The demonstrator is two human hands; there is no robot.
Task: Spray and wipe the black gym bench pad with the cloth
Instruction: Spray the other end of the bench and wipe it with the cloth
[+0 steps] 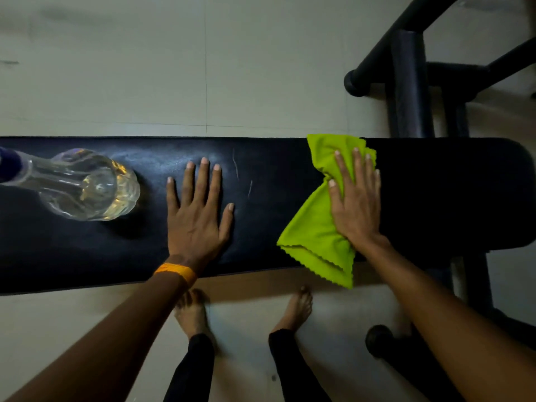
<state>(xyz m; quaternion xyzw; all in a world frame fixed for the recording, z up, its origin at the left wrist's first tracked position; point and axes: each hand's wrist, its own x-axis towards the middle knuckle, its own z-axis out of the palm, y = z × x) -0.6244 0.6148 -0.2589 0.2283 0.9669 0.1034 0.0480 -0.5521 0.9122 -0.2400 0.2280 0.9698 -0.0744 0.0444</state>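
The black gym bench pad (269, 227) runs across the view from left to right. A lime-green cloth (314, 227) lies bunched on its right part, one corner hanging over the near edge. My right hand (355, 198) presses flat on the cloth, thumb pinching a fold. My left hand (197, 210) rests flat on the bare pad near the middle, fingers spread, holding nothing; an orange band circles its wrist. A clear spray bottle (87, 184) with pale liquid and a dark blue top stands on the pad at the left, apart from both hands.
Black metal frame tubes and a padded roller (409, 82) rise behind the pad's right end. A bench leg and foot (475, 285) stand at the near right. My bare feet (243, 309) are on the pale tiled floor just in front of the pad.
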